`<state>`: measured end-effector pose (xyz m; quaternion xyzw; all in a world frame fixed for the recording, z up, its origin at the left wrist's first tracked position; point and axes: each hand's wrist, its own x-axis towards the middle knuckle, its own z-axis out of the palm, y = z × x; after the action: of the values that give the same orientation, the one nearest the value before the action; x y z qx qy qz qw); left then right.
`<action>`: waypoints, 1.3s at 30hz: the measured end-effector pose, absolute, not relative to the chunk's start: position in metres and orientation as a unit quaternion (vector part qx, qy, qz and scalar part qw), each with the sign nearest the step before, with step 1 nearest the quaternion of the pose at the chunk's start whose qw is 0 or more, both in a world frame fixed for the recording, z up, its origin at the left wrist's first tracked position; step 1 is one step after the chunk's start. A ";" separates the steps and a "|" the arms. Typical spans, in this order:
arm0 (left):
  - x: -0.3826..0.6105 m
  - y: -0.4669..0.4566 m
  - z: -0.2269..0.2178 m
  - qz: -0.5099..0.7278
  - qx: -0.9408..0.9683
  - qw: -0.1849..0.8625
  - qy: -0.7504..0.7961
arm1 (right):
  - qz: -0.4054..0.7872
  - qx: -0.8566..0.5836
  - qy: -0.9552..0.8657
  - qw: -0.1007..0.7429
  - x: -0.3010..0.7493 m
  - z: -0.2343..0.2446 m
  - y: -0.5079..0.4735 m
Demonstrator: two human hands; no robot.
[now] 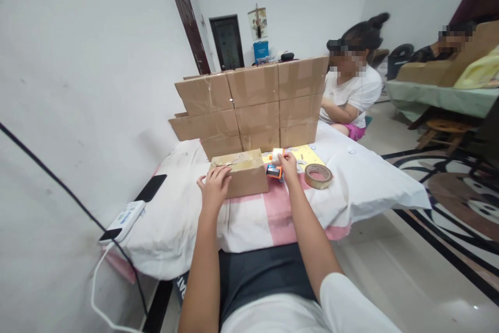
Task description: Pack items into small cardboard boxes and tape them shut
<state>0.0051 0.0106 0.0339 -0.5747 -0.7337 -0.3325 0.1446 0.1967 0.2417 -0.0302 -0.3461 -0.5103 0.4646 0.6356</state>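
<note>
Sitting at the left edge of the table is a white strip, with a flat black thing near it. Next, the left hand rests on the left end of a box, fingers spread and a bit bent, touching but not gripping. The box lies in front of a tall stack. Pressing evenly there should stop it sliding. Just past its right end, the right hand has thumb and fingers pinched on a small tape tool. It looks too small here to tell how its parts join. A firm, level pinch should stop it twisting. Near that wrist lies a brown roll; farther right sits a co-worker.
</note>
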 end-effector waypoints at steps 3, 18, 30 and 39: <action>0.005 0.010 0.033 -0.336 -0.548 0.149 -0.752 | 0.472 -0.327 -0.510 0.640 0.196 -0.026 0.238; 0.098 0.033 0.012 -0.381 -0.645 0.208 -0.629 | 0.542 -0.290 -0.517 0.596 0.189 -0.025 0.231; 0.104 0.047 -0.003 -0.334 -0.683 0.159 -0.629 | 0.554 -0.312 -0.537 0.554 0.191 -0.022 0.221; 0.107 0.051 -0.005 -0.297 -0.685 0.135 -0.651 | 0.556 -0.349 -0.538 0.528 0.190 -0.020 0.215</action>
<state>0.1070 0.0513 -0.0051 -0.6853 -0.6510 -0.2971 0.1351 0.1896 0.2154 -0.0199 -0.3488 -0.5382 0.5564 0.5283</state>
